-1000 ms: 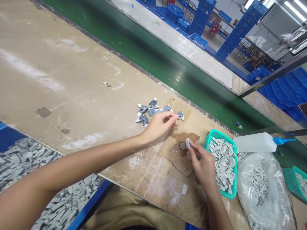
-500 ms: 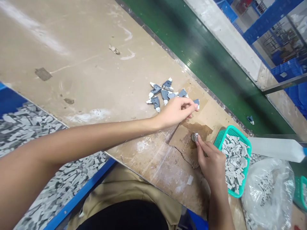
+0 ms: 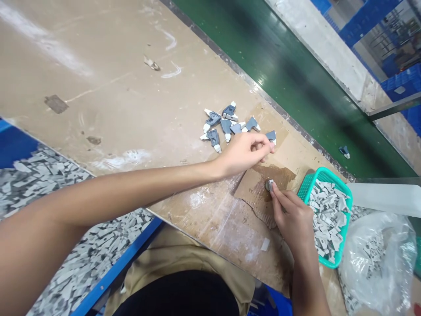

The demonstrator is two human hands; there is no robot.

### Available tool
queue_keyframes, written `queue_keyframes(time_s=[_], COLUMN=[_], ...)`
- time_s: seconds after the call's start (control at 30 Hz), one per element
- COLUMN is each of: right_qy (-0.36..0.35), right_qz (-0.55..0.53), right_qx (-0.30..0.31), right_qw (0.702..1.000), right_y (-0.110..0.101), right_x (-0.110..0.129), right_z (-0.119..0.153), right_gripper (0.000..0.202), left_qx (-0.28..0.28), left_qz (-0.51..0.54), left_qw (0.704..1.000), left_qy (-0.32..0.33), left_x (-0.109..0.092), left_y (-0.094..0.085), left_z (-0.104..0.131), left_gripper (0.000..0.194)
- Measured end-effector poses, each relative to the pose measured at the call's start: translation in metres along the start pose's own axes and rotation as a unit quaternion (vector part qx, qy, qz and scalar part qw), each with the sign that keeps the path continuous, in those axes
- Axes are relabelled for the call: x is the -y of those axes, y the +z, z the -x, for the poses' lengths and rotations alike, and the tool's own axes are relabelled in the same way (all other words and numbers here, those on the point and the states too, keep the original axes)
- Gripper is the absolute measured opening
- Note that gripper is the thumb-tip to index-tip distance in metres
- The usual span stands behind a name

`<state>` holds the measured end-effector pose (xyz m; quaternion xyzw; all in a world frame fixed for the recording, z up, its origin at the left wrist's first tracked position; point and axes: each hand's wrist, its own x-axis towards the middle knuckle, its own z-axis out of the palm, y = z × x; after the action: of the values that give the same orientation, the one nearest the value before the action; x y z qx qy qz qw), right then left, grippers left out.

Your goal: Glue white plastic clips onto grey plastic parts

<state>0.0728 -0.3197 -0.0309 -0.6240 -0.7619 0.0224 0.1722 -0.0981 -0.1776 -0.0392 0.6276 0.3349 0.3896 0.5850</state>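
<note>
My left hand (image 3: 251, 150) is closed, its fingertips pinched at the near end of a blue-grey and white part (image 3: 271, 135); whether it grips that part is hidden. My right hand (image 3: 291, 215) pinches a small light grey piece (image 3: 270, 185) over a small round dark object on the stained cardboard (image 3: 250, 192). Beyond my left hand lie several blue-grey and white parts (image 3: 226, 126) in a loose group on the tan table (image 3: 125, 109).
A green basket (image 3: 304, 186) of light grey pieces stands right of my right hand, with a clear plastic bag (image 3: 391, 263) beside it. A green belt (image 3: 263, 66) runs past the far edge, carrying one part (image 3: 344, 152). Many grey pieces (image 3: 82, 259) fill a blue bin at lower left.
The view has shifted slightly, so the basket and bag appear farther right. Both hands keep nearly the same poses, and the small grey piece stays in my right fingertips.
</note>
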Motion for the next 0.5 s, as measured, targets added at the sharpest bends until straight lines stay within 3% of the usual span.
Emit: queue_keyframes(time_s=[0.23, 0.4, 0.5], right_qy=[0.009, 0.007, 0.02], right_qz=[-0.056, -0.064, -0.053], right_qx=[-0.019, -0.046, -0.007], right_qw=[0.998, 0.997, 0.998], right_y=[0.001, 0.007, 0.011], right_x=[-0.001, -0.002, -0.001], right_z=[0.0, 0.0, -0.001], right_gripper=[0.033, 0.034, 0.037], left_qx=[-0.013, -0.066, -0.008], left_qz=[-0.069, -0.117, -0.133], left_qw=[0.998, 0.991, 0.991], left_qy=[0.009, 0.028, 0.009], left_x=[-0.003, -0.007, -0.015], left_y=[-0.002, -0.002, 0.006], left_z=[0.0, -0.007, -0.029], left_gripper=[0.025, 0.033, 0.039])
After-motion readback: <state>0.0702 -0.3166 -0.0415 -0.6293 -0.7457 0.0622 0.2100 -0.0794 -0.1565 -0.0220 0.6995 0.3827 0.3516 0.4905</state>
